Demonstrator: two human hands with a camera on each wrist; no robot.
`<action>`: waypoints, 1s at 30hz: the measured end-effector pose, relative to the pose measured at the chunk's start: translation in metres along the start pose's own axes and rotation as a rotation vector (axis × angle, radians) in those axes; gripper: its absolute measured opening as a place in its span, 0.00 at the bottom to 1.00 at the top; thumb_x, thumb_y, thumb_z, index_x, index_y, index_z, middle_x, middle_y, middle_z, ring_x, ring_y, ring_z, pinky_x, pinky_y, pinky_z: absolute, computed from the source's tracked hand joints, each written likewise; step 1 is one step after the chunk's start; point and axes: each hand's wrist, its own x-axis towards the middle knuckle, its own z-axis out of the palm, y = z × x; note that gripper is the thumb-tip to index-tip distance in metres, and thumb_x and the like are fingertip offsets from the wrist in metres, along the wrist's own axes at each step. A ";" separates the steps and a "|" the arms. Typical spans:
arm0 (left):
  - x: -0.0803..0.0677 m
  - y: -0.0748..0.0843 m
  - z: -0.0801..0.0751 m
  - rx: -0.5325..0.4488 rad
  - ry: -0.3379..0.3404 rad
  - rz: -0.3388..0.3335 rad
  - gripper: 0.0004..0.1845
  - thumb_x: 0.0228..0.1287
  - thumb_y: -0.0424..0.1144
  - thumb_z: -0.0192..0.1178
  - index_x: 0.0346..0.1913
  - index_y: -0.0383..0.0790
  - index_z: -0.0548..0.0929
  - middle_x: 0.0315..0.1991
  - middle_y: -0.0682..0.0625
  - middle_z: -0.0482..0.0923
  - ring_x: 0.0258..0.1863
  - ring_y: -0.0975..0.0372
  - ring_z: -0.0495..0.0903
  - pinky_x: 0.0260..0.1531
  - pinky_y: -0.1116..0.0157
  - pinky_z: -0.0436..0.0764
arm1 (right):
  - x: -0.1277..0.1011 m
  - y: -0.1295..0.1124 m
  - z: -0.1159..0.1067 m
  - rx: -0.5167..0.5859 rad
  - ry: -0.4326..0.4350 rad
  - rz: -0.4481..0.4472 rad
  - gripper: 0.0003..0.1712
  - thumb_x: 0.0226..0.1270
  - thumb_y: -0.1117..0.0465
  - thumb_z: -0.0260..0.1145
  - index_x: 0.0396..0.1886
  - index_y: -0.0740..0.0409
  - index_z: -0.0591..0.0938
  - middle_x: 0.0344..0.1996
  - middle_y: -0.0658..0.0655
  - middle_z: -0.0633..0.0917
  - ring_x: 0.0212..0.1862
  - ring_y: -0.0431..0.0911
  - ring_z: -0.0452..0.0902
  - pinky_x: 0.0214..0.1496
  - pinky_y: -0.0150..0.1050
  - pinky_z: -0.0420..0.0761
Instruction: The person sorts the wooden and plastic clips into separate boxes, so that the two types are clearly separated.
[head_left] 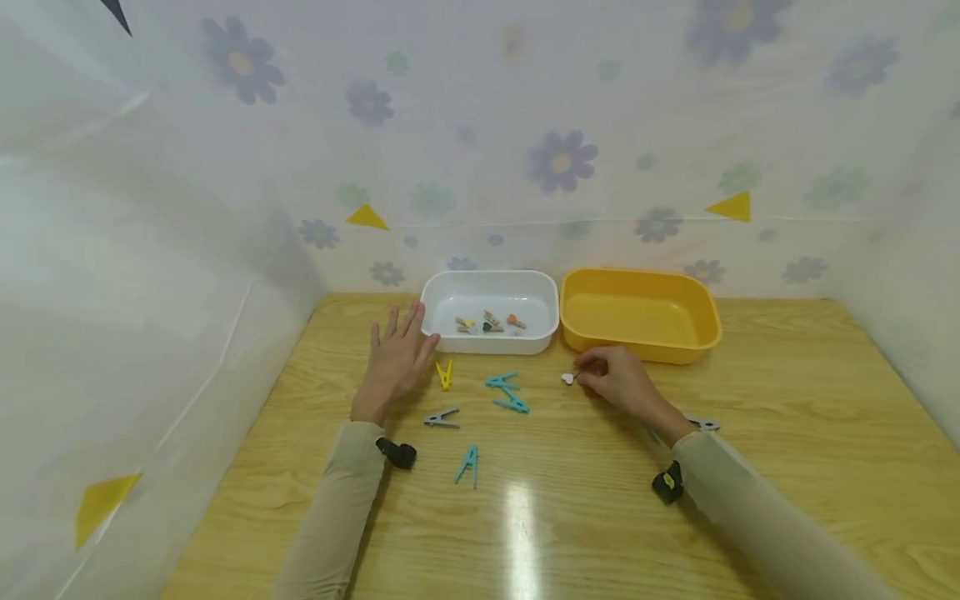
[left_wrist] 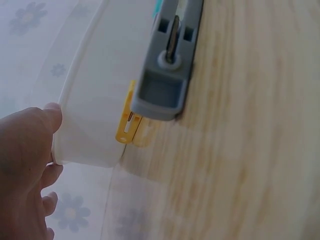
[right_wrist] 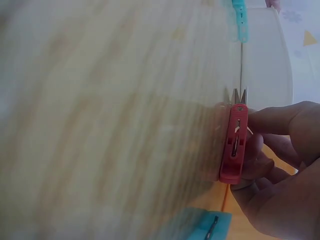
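Clip with a white heart, pinched right there between the thumb and fingers of the right hand, just in front of the yellow tub, and whether it touches the wood-grain surface we cannot tell! Across to the other side, the left hand is open, fingers spread against the left end of the white tub, thumb at its near corner. Inside that one, a cluster of mini wooden clothespins, trimmed in yellow, orange, dark green and white. Out front, a yellow clothespin near the left hand, a grey clothespin closer to the person, two blue clothespins lying close together, and a third blue clothespin nearest of all. Swing right, and a second grey clothespin lies just past the right wrist, a teal clothespin mostly hidden by that arm. And from the right wrist camera, a red clothespin pops up in front of the pinching fingers, contact impossible to call
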 end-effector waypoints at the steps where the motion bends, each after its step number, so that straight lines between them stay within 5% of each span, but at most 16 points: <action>1: 0.000 0.000 0.000 0.003 0.000 0.001 0.40 0.82 0.63 0.30 0.84 0.42 0.44 0.84 0.48 0.44 0.82 0.47 0.35 0.75 0.35 0.38 | 0.000 0.000 0.000 0.002 -0.005 0.004 0.09 0.65 0.67 0.74 0.44 0.64 0.89 0.26 0.51 0.87 0.24 0.42 0.78 0.26 0.34 0.76; 15: -0.001 0.003 -0.003 -0.022 -0.017 -0.004 0.39 0.82 0.63 0.30 0.84 0.43 0.44 0.84 0.48 0.43 0.82 0.48 0.33 0.75 0.38 0.31 | 0.001 -0.002 0.001 -0.053 -0.028 -0.002 0.02 0.63 0.66 0.76 0.35 0.58 0.90 0.34 0.52 0.89 0.34 0.44 0.78 0.40 0.41 0.77; 30: 0.002 0.000 0.000 0.014 -0.016 -0.004 0.40 0.82 0.64 0.27 0.84 0.41 0.44 0.84 0.47 0.43 0.82 0.46 0.35 0.74 0.33 0.37 | -0.004 -0.005 -0.001 0.024 -0.016 0.005 0.03 0.65 0.64 0.75 0.37 0.58 0.90 0.33 0.53 0.89 0.29 0.44 0.79 0.32 0.35 0.77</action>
